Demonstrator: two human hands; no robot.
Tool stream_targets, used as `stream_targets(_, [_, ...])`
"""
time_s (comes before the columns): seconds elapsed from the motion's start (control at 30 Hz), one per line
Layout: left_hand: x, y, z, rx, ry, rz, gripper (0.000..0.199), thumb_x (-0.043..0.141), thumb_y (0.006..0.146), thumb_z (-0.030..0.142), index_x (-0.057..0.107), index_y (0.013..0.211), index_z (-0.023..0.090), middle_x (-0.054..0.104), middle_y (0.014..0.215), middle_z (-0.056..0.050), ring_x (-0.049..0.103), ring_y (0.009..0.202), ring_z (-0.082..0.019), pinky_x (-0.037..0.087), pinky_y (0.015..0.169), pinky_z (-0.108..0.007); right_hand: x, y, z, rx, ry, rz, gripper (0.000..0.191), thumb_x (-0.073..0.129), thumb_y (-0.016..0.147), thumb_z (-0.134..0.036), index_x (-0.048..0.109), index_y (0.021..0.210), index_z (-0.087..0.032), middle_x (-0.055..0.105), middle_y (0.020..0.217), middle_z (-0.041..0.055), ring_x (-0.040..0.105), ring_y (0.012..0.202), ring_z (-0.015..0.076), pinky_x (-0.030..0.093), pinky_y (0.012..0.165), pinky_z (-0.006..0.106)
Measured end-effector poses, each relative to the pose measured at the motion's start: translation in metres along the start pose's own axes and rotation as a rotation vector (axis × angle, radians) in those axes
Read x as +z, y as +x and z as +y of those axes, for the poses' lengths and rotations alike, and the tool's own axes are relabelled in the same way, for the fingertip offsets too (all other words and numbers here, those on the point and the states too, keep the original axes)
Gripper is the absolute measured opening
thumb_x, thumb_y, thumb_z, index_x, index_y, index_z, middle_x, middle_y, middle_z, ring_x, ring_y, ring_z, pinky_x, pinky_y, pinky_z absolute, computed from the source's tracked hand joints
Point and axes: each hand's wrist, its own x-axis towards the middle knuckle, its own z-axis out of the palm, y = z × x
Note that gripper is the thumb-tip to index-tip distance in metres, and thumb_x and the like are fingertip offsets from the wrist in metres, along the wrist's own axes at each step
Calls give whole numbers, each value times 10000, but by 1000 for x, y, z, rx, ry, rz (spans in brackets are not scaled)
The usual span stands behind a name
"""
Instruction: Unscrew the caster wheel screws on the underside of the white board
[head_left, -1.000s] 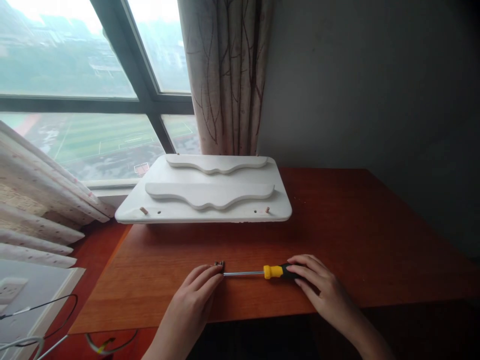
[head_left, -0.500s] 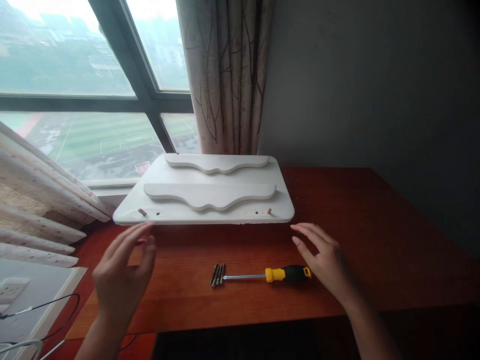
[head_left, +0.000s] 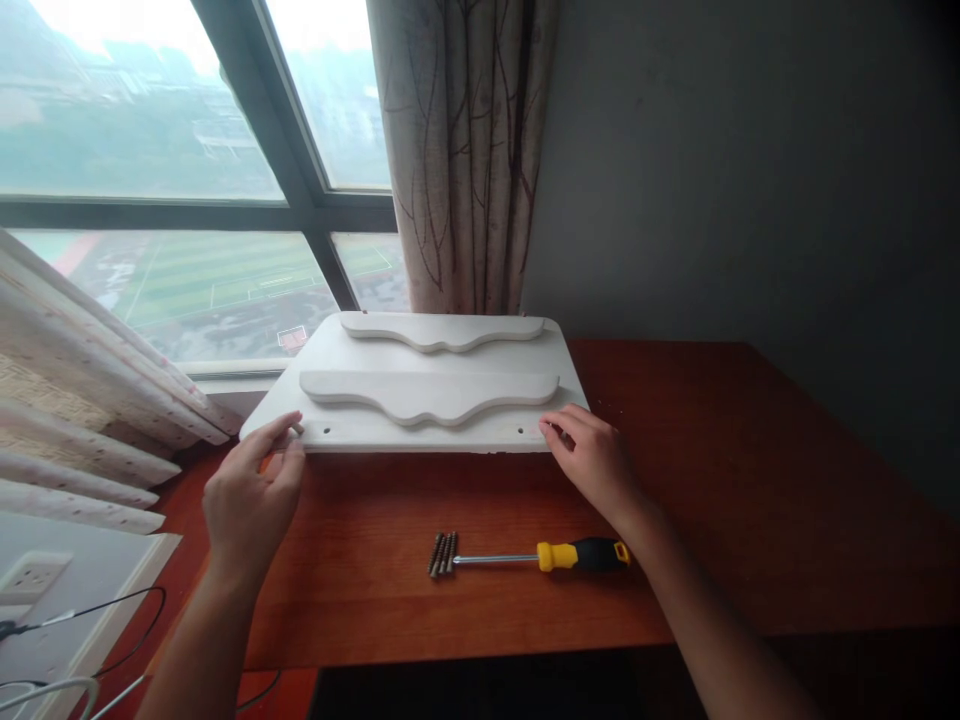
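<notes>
A white wooden board [head_left: 424,440] with rounded corners lies on the table, bearing two white wavy-edged pieces, the nearer piece [head_left: 431,393] and the farther piece [head_left: 442,330]. At its front left corner my left hand [head_left: 255,487] pinches a short wooden dowel [head_left: 298,429] between thumb and fingers. My right hand [head_left: 592,450] is closed at the front right corner, its fingertips around the other dowel, mostly hidden. Beside each dowel is a small dark hole. Nearer to me lie several screws [head_left: 442,555] and a yellow and black screwdriver [head_left: 559,556], its tip beside them.
The reddish-brown wooden table [head_left: 712,480] runs on to the right, against a grey wall [head_left: 675,200]. A window [head_left: 150,280] and curtains [head_left: 465,150] stand behind and left. Cables [head_left: 112,600] and a wall socket [head_left: 34,575] are at the lower left.
Both hands have moved forward from the board's front edge onto its front corners, and their fingers have closed around the dowels. The screws and screwdriver stay in place.
</notes>
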Motion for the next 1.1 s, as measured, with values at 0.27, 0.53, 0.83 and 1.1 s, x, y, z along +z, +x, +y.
stream_targets(0.27, [-4,-7,5,36,4,-81,418,539,941,327,667,1322,213,709,1292,-92,670,1179,-303,508,1032,-414,-11,-11,5,-6,-22,-2,183,553,970,-271,704,884,-213,674,796,9,590,653,133,439,673,260])
stream_targets(0.53, [-4,-34,20,102,-79,-119,403,516,961,357,657,1323,252,688,1321,-74,653,1209,-305,508,1040,-419,-30,-32,22,41,-41,64,193,542,982,-285,708,922,-207,701,833,27,614,642,146,475,674,282])
stream_targets(0.83, [-12,-60,31,177,-130,-145,373,523,981,357,648,1314,243,680,1313,-80,665,1177,-302,536,998,-414,-49,-62,34,77,-67,77,173,558,982,-300,703,935,-218,700,844,23,627,649,148,484,634,285])
stream_targets(1.1, [-22,-81,36,218,-173,-200,371,535,980,326,621,1339,285,665,1330,-55,667,1173,-291,541,996,-398,-67,-85,35,124,-55,84,150,585,974,-317,705,943,-234,696,837,16,616,635,148,499,632,288])
